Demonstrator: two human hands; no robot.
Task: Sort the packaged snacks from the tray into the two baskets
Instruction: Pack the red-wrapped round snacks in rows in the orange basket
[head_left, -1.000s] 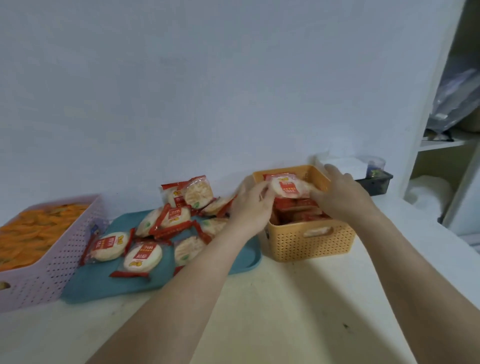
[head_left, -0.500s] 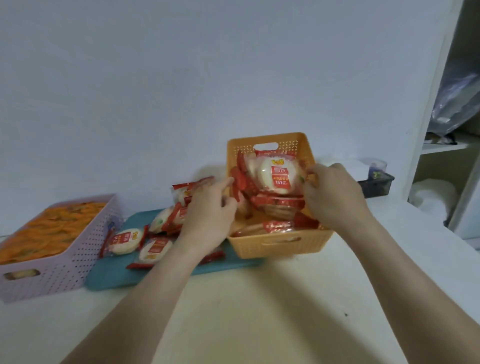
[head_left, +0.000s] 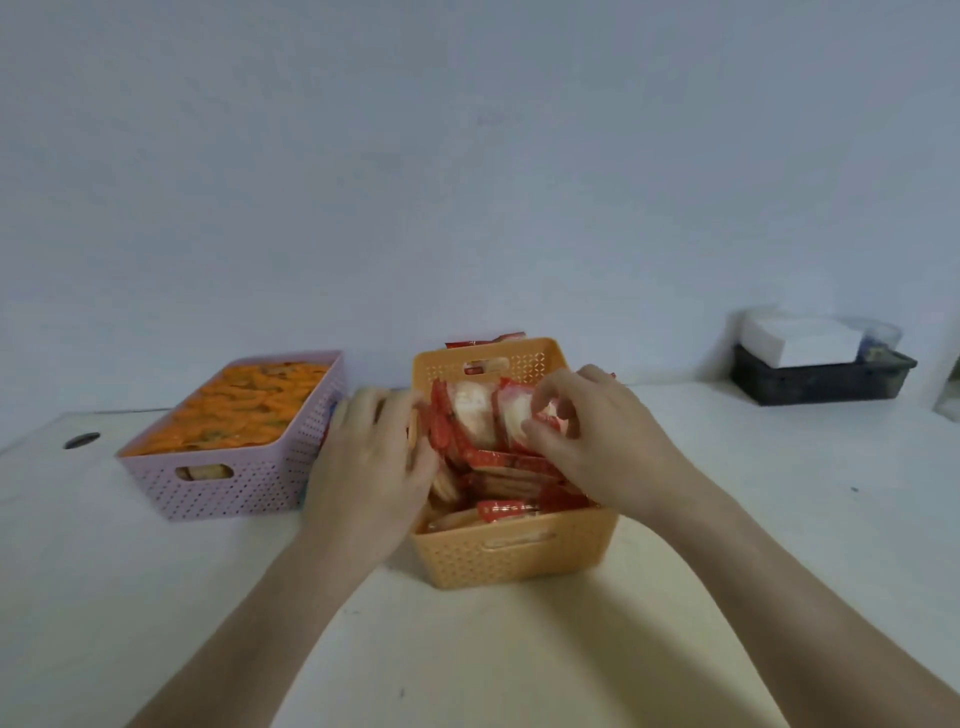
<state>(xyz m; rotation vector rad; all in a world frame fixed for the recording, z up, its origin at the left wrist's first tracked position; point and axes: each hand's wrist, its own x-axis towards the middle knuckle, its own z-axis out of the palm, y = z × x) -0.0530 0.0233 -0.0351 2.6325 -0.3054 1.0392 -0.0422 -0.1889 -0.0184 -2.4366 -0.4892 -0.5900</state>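
At the middle of the white table (head_left: 519, 649), close before the wall: an orange basket (head_left: 514, 556) of perforated plastic, packed nearly to the rim with red-and-white snack packets (head_left: 506, 512), some flat near the front wall, others upright toward the back, one poking above the far rim. Over the right side of that basket, the right hand (head_left: 597, 441), fingers curled, thumb and fingertips pinching the top edge of an upright packet (head_left: 511, 413), inside the basket and touching its neighbours. At the basket's left rim, the left hand (head_left: 374, 457), back toward the camera, fingers stretched fairly straight along the wall, thumb lying against the packets; blurred, so impossible to tell whether gripping anything or only pressing. Both forearms bare, reaching in from the lower edge. Just left of the left hand, a lilac basket (head_left: 234, 488) of the same perforated kind, set at an angle, filled level with orange packets (head_left: 244, 405), something pale showing through the handle slot in its near wall. Near the table's left edge, well apart from both baskets, a dark round hole (head_left: 81, 440). Far to the right against the wall, a dark tray (head_left: 821, 384) carrying a white box (head_left: 800, 340), with something small and clear behind it, too blurred to name.
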